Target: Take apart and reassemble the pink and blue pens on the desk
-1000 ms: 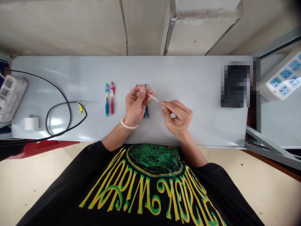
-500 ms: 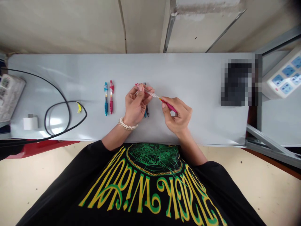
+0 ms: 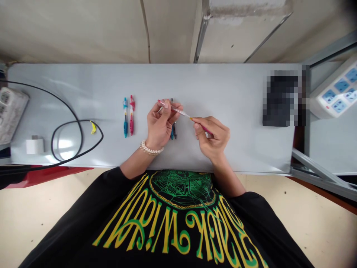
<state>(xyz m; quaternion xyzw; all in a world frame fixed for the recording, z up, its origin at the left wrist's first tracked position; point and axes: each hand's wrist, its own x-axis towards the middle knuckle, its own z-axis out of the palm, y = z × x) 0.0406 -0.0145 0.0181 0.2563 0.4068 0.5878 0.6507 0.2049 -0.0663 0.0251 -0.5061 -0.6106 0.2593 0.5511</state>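
Two hands meet at the frame's centre: our left hand (image 3: 161, 124) pinches the clear pen barrel (image 3: 174, 107) in its fingers, and our right hand (image 3: 212, 137) closes its fingers on the pink grip piece (image 3: 206, 130) at the barrel's lower-right end. We see two more pens (image 3: 173, 131) under our left hand, and a blue pen (image 3: 125, 117) beside a pink pen (image 3: 131, 115) further left. Bare table (image 3: 228, 96) stretches right toward the blurred dark block (image 3: 281, 100).

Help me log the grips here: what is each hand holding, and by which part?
The left hand pinches the clear pen barrel near its clip end; the right hand grips the pink front piece at the pen's tip end.
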